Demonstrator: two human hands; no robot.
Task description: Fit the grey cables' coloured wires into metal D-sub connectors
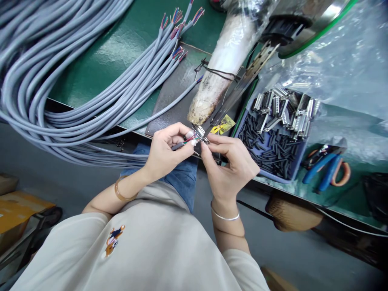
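Near the table's front edge my left hand [165, 151] is closed, thumb and fingers pinching the stripped end of a grey cable. Thin coloured wires [190, 140] fan out from that end, red and green among them. My right hand [228, 159] grips a metal multi-pin connector [200, 132] between thumb and fingertips. The wires lie against the connector's pin side; whether any is joined to it cannot be made out. Right above the connector is the brown-stained end of a white wrapped tube [218, 68], with a perforated metal strip [257, 66] alongside.
A thick bundle of grey cables [121, 101] with stripped ends covers the left. To the right, a blue tray [292, 176] holds metal connectors [285, 107] and short black sleeves [269, 151]. Beyond it lie blue-handled pliers [329, 171]. Clear plastic sheeting [351, 89] covers the right side.
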